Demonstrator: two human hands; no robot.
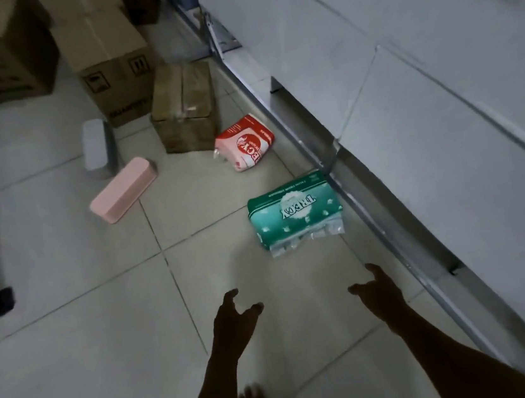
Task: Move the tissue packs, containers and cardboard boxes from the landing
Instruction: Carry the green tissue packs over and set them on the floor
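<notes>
The green tissue pack lies on the tiled floor, just beside a grey ledge at its three o'clock. The red tissue pack sits at its eleven, with the cardboard boxes beyond. A pink container and a grey container lie towards ten. At six, the left hand and right hand hover with fingers loosely spread, holding nothing.

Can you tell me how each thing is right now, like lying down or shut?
green tissue pack: lying on the floor, untouched.
red tissue pack: on the floor, untouched.
pink container: lying on the floor.
grey container: on the floor.
taped cardboard box: closed.
left hand: open, empty.
right hand: open, empty.
</notes>
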